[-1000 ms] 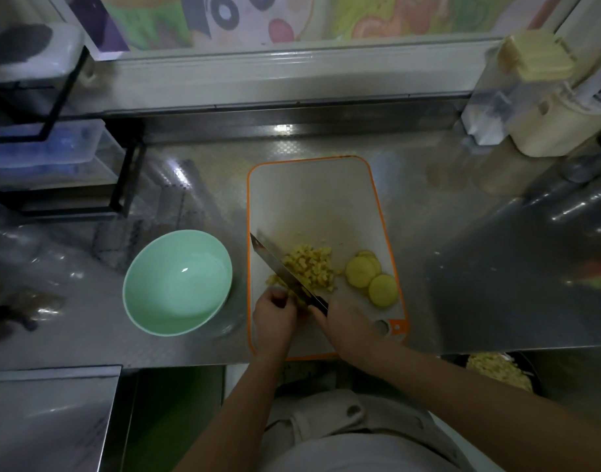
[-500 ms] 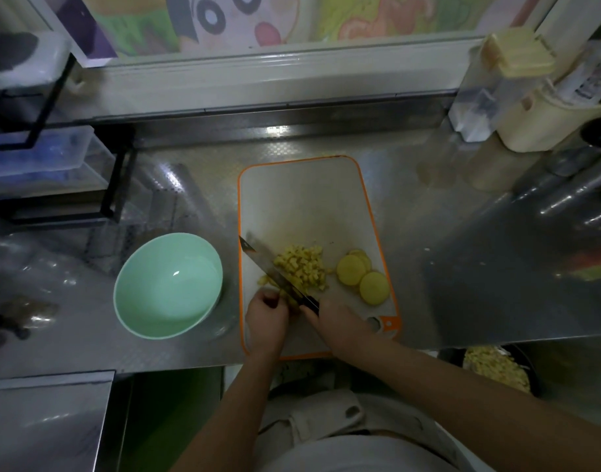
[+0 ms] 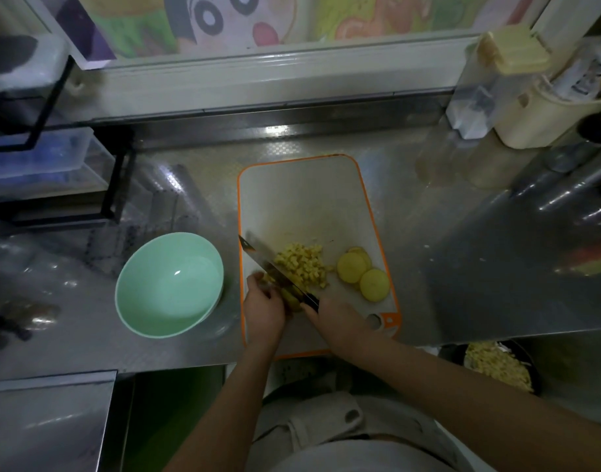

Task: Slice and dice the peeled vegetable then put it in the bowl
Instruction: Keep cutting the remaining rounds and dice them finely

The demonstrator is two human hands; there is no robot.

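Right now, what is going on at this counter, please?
A person is dicing a peeled yellow vegetable on the cutting board. The right hand grips the knife, and the left hand holds the piece beside the blade. A pile of dice lies beyond the blade; a few round slices wait uncut to its right. The green bowl, left of the board, holds nothing yet.

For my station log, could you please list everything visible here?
counter: one, steel, under board and bowl
cutting board: one, white with orange rim, on counter
diced pieces: one pile, yellow, mid-board
round slices: about three, yellow, board's right side
vegetable piece: one, yellow, under the blade
knife: one, dark handle, across the board
bowl: one, green, left of board
dark dish: one, holding yellow bits, lower right
left hand: one, holds vegetable piece
right hand: one, grips knife
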